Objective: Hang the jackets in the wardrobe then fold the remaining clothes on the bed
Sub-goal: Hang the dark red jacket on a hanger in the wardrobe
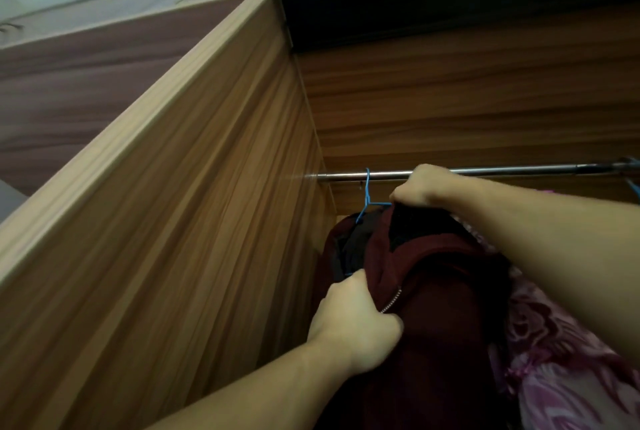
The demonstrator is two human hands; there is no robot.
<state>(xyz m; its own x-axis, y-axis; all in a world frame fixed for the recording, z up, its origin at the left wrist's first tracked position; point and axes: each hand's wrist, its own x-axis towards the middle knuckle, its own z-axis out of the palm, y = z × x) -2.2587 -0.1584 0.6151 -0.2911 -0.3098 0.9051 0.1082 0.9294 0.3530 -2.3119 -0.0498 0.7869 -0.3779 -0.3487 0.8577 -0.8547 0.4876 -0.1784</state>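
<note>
Both hands are up inside the wardrobe (207, 159) now. Left hand (353, 322) has its fingers curled tight round the front edge of the maroon jacket (433, 291), right by the zip, steadying the cloth so it hangs straight. Right hand (420, 187) reaches high, arm stretched out, pinching the collar just under the metal rail (346, 175), likely settling it on a hanger I can't see. One blue hanger (367, 197) is hooked over the rail just to the left, carrying a dark garment. Pink patterned fabric (561, 360) hangs close on the right, touching the jacket.
</note>
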